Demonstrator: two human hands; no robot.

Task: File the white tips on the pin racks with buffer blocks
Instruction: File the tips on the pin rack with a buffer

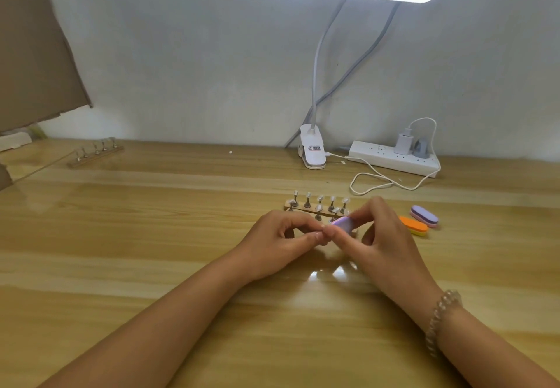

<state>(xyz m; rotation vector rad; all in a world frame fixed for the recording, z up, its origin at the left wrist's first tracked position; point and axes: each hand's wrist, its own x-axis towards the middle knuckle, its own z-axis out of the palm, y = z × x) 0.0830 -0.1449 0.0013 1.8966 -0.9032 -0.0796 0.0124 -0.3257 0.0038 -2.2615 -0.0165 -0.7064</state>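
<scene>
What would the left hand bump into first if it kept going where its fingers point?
Probably the purple buffer block in the right hand; the left hand points straight at it, almost touching, though depth is unclear.

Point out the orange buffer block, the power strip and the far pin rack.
orange buffer block [412, 223]: head view, its top face.
power strip [372, 152]: head view, top, left end.
far pin rack [94, 157]: head view, wooden base.
</scene>
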